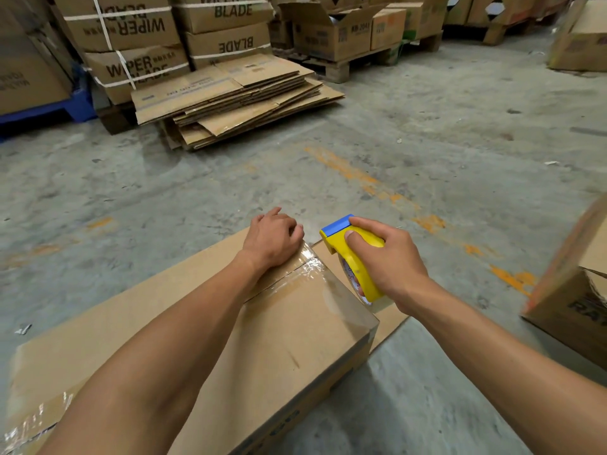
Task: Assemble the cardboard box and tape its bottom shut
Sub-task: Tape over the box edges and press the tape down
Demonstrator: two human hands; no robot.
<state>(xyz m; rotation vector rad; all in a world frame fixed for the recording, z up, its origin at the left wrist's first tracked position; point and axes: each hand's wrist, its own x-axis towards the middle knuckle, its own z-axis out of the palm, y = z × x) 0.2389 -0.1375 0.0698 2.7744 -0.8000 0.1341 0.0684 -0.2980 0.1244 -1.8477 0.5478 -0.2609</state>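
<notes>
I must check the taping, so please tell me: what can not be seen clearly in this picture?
Head view only:
- Seam of the box: partly covered by the left forearm and left hand.
- Tape roll: mostly hidden by the dispenser and right hand.
- Near end of the box: cut off by the bottom edge.
- Box at right: blurred, cut off by the edge.
</notes>
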